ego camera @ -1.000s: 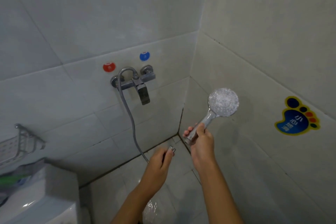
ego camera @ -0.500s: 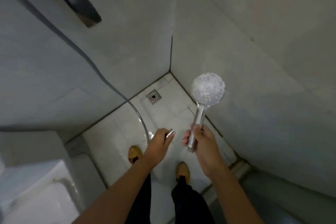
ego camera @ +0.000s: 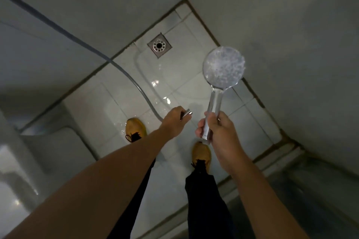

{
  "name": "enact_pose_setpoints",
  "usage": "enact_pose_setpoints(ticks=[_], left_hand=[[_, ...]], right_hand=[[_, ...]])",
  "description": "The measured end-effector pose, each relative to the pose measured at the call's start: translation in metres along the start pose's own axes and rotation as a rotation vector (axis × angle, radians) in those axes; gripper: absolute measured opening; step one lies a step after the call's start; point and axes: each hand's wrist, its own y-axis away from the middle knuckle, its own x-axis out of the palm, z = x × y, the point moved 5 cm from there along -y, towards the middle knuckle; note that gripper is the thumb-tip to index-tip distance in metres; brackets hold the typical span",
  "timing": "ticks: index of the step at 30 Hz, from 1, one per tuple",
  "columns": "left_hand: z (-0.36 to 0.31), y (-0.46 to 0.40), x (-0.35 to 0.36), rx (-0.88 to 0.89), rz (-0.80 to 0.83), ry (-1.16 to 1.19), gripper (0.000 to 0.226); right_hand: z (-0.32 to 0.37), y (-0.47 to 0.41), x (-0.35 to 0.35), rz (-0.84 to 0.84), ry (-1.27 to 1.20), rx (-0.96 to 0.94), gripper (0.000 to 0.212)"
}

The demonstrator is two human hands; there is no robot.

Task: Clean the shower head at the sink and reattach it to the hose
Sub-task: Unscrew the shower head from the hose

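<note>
The chrome shower head (ego camera: 223, 70) points its round, nozzle-covered face up toward me, with its straight handle running down into my right hand (ego camera: 219, 132), which grips the handle's lower part. My left hand (ego camera: 173, 123) is closed around the end of the grey hose (ego camera: 136, 83), whose shiny metal connector (ego camera: 186, 114) sticks out between the fingers. The connector and the bottom of the handle are a short gap apart, not touching. The hose runs from my left hand up and leftward along the wall.
I look straight down into a tiled shower corner. A square metal floor drain (ego camera: 159, 45) sits in the wet white floor ahead. My two tan shoes (ego camera: 135, 128) stand below the hands. A white ceramic fixture (ego camera: 17, 170) fills the lower left. Walls close in left and right.
The view has tilted from the wall taps down to the floor. Both hands kept their grips, and the hose end stays just left of the handle's bottom.
</note>
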Motion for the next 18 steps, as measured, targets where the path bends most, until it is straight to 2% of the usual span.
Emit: enact_pose_setpoints(ticks=[4, 10, 18], left_hand=[[0.045, -0.045, 0.038, -0.014, 0.006, -0.01, 0.024], [0.1, -0.087, 0.076, -0.063, -0.001, -0.168, 0.028], [0.135, -0.129, 0.103, 0.038, 0.044, -0.397, 0.026]], right_hand=[[-0.047, -0.055, -0.018, -0.009, 0.038, 0.047, 0.019], [-0.101, -0.107, -0.033, -0.006, -0.02, 0.107, 0.017], [-0.142, -0.145, -0.037, -0.032, 0.0, 0.201, 0.018]])
